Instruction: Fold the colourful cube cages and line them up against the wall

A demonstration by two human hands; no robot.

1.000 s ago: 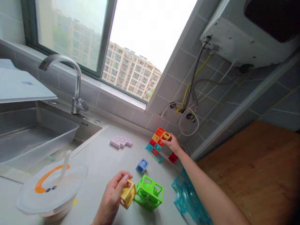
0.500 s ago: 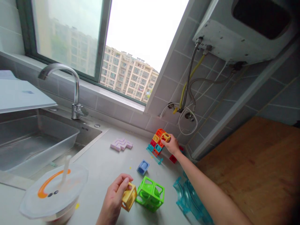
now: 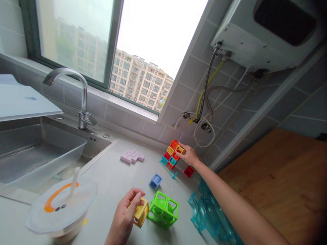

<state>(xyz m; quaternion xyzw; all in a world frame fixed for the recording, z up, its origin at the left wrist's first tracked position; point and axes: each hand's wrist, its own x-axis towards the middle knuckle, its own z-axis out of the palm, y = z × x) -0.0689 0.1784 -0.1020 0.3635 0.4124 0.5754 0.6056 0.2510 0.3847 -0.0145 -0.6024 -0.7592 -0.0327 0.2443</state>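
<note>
My left hand [image 3: 125, 212] pinches a yellow block [image 3: 141, 212], a hollow cube, just left of a larger green block [image 3: 163, 209] with an open frame. Farther back, my right hand [image 3: 189, 156] has its fingers closed on a small yellow block [image 3: 181, 149] at the upper right of a stack of blocks [image 3: 172, 157]. The stack mixes orange, red, yellow and teal cubes, and part of it is hidden by my fingers. A blue block [image 3: 155, 181] sits between the stack and the green block.
Under my right forearm lie clear teal curved pieces [image 3: 206, 214]. A red block [image 3: 189, 171] rests near the wall, and lilac zigzag pieces [image 3: 132, 157] lie farther left. A lidded cup with a straw [image 3: 61, 207] stands by the sink [image 3: 102, 148] and faucet [image 3: 83, 98].
My right hand has shifted slightly at the stack, and more of the red block beside it shows. My left hand keeps the yellow block in nearly the same place.
</note>
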